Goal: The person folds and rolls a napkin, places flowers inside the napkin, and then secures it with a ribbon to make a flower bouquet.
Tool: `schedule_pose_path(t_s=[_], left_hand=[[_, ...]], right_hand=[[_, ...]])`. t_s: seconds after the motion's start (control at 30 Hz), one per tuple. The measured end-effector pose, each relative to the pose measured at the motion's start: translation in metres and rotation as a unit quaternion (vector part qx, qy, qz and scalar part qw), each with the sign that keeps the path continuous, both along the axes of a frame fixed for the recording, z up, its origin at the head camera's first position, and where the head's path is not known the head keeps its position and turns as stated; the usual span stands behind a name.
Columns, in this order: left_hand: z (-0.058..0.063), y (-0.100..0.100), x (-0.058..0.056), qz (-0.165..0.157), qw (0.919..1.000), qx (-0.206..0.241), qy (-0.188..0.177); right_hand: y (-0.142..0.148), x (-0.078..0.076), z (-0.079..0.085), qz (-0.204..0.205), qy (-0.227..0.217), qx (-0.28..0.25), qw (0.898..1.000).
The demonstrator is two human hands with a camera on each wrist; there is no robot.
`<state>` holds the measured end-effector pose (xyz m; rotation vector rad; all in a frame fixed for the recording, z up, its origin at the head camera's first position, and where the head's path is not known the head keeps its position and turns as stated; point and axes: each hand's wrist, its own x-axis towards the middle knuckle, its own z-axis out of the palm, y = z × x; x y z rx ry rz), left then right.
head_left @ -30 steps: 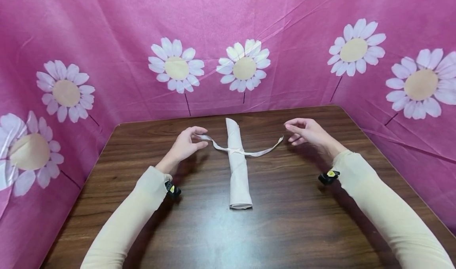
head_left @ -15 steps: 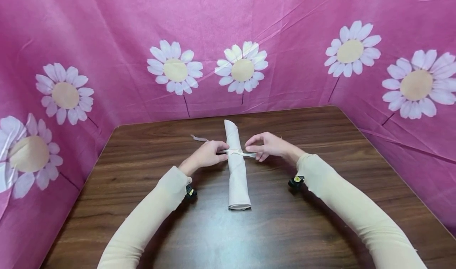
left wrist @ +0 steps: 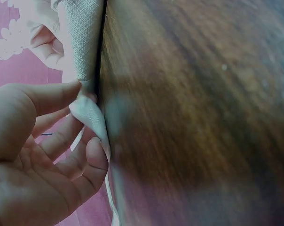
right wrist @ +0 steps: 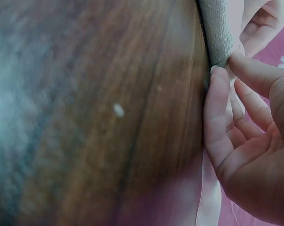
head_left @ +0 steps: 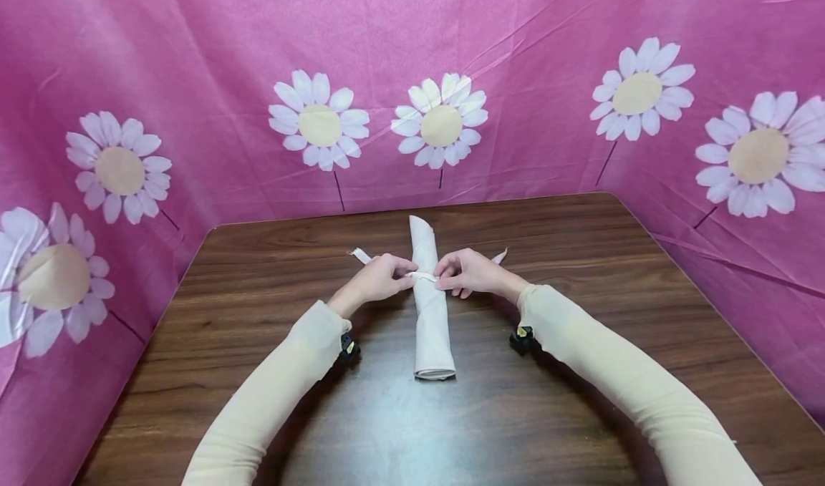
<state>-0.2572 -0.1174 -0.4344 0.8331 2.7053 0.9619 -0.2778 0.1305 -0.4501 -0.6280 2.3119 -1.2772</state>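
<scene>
A cream cloth roll [head_left: 433, 328] lies lengthwise on the table, with a pale ribbon [head_left: 423, 276] across its upper half. At the roll's left side my left hand [head_left: 382, 278] pinches the ribbon between thumb and fingers; in the left wrist view the ribbon [left wrist: 92, 117] runs twisted down past the fingers. My right hand [head_left: 469, 273] pinches the ribbon close against the roll's right side. In the right wrist view, thumb and fingertip meet at the edge of the cloth roll [right wrist: 217, 33]. Loose ribbon ends stick out behind both hands.
The brown wood-grain table [head_left: 309, 429] carries the roll near its middle. A pink curtain [head_left: 387, 28] printed with white daisies stands around its back and sides. Small black devices sit at both sleeve cuffs, including the left device [head_left: 349, 348].
Both hands have moved inward to the roll from the ribbon's outer ends. The left reached it first; the right has closed in and now pinches the ribbon there. The roll lies where it was.
</scene>
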Motion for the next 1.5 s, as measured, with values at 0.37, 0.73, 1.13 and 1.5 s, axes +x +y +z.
schedule_pose_path(t_s=[0.37,0.73,1.13,1.5], left_hand=[[0.001,-0.006,-0.001,0.018,0.9994,0.006,-0.030],[-0.002,-0.006,0.001,0.008,0.9990,-0.003,-0.045],[-0.006,-0.011,0.001,0.016,0.9943,0.021,-0.103],[-0.007,-0.002,0.002,0.038,0.9961,-0.012,-0.079]], right_hand=[[0.011,-0.012,0.004,0.020,0.034,0.039,0.998],[0.018,-0.013,0.002,0.050,0.024,0.050,0.997],[0.015,-0.016,-0.004,0.036,-0.034,0.031,0.998],[0.016,-0.017,-0.003,0.036,-0.048,0.029,0.998]])
